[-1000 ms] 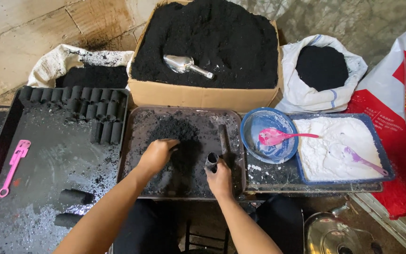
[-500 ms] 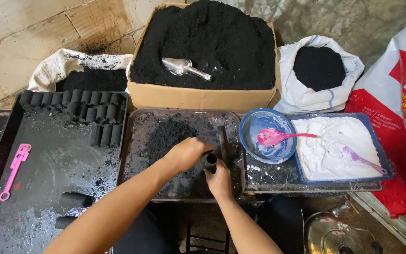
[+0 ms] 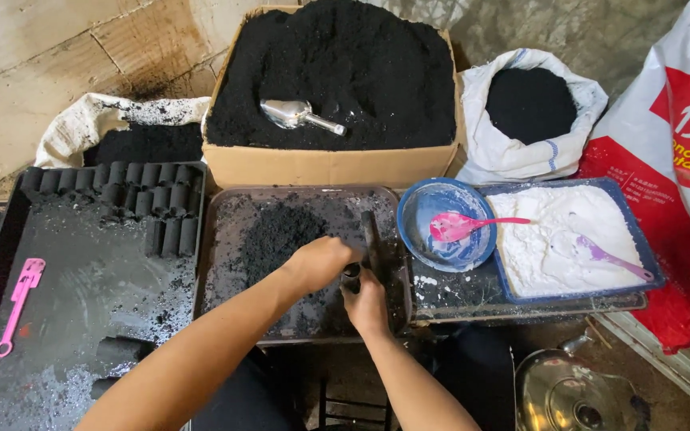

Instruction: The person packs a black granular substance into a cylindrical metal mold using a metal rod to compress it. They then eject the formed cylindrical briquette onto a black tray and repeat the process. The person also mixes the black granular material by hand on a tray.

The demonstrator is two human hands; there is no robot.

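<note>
Powder-dusted tray [image 3: 225, 239] on concrete floor [image 3: 25, 56]

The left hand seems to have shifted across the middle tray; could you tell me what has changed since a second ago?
The left hand left the black powder pile and moved right to the mouth of the small dark tube, where it now rests. The right hand kept its grip on the tube throughout. The metal scoop, pink spoon in the blue bowl and rows of black cylinders lie as before.
</note>
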